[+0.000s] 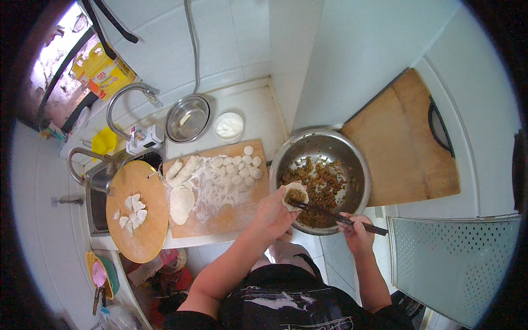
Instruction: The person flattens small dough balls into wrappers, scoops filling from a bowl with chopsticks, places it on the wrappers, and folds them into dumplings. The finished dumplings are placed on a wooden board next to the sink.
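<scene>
A round dough wrapper point(302, 190) rests in my left hand point(276, 214), over the near left rim of a steel bowl point(359, 165). Brown-green chopped filling point(295, 195) sits on the wrapper. My right hand point(357, 232) grips dark chopsticks point(330, 214), whose tips touch that filling. Inside the bowl more loose filling point(319, 177) is spread over the bottom. Left of the bowl, a floured wooden board point(231, 220) carries several small dough rounds point(237, 170), dough rolls point(187, 169) and a flattened oval dough piece point(182, 205).
A round wooden board point(150, 243) bearing several dumplings point(134, 214) lies across the sink point(97, 212). Behind stand a steel basin point(198, 132), a tub of flour point(229, 126) and a faucet point(110, 111). A large cutting board point(408, 144) leans at right, above a perforated panel point(449, 264).
</scene>
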The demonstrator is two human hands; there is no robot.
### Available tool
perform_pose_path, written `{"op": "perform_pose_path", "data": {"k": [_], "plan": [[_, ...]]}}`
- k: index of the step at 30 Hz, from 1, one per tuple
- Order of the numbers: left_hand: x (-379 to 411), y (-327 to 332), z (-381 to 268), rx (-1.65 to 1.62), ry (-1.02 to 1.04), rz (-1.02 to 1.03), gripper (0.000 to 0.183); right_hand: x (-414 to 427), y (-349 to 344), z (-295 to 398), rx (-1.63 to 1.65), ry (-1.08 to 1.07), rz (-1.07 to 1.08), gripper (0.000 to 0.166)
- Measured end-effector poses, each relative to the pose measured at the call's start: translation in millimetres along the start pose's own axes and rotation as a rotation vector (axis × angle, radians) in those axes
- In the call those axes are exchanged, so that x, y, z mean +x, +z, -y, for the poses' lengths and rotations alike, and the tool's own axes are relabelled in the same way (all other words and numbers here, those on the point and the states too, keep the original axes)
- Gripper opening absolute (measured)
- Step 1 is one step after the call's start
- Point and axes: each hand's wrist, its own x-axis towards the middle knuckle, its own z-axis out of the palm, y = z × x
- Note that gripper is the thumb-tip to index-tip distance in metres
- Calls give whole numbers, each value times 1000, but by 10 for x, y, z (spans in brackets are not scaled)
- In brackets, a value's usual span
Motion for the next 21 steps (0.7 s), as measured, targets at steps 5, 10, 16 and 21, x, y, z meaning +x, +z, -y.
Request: {"op": "perform_pose_path", "data": {"k": [5, 10, 16, 21], "plan": [[26, -7, 1, -21, 2, -81, 31, 9, 56, 12, 0, -54, -2, 15], [20, -11, -8, -19, 4, -39, 30, 62, 16, 1, -35, -58, -130, 15], [1, -6, -21, 108, 38, -59, 29, 188, -89, -5, -1371, -484, 276, 24], [-47, 22, -66, 163, 52, -51, 26, 205, 108, 22, -1751, -257, 576, 31]]}}
